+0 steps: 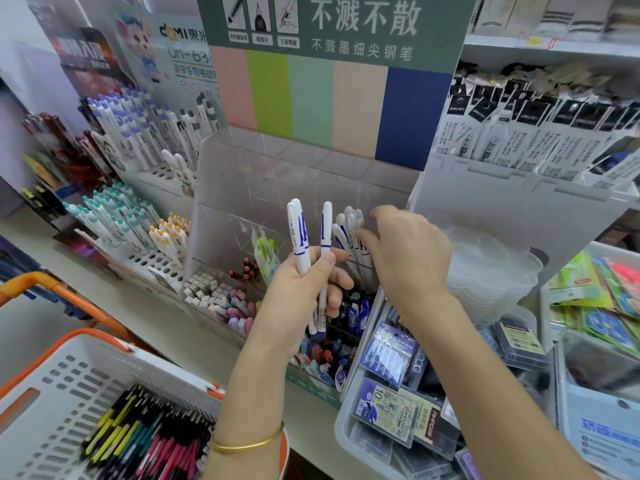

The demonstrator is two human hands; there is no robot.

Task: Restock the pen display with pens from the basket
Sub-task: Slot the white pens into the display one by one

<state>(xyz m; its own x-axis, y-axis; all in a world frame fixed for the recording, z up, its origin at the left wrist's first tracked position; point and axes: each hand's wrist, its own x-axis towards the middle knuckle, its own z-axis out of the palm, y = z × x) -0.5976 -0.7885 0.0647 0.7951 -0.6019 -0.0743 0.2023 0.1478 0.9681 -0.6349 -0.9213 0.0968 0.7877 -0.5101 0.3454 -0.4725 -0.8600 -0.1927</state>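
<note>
Stationery shelf (pixel 166 327) in a store, seen from above. A clear acrylic pen display (pixel 242 174), glossy & boxy w/ thin dividers & a pastel-striped card back, stands mid-shelf toward the back edge. The left hand (pixel 304 289), forearm raised w/ a thin gold bangle (pixel 246 443) at the wrist, grips approx three slim white pens (pixel 300 237) upright: smooth plastic barrels, rounded caps, blue print, thumb pressed across them. The right hand (pixel 405 251) reaches into the display's right side, back of hand to camera, fingers bent against more standing pens (pixel 349 230) of the same kind; can't tell if it grips one or only touches. Off the shelf's front edge, lower left, a white slotted plastic basket (pixel 52 368) w/ orange rim & handle holds a loose heap of basket pens (pixel 145 434) in black, yellow, pink & teal.
</note>
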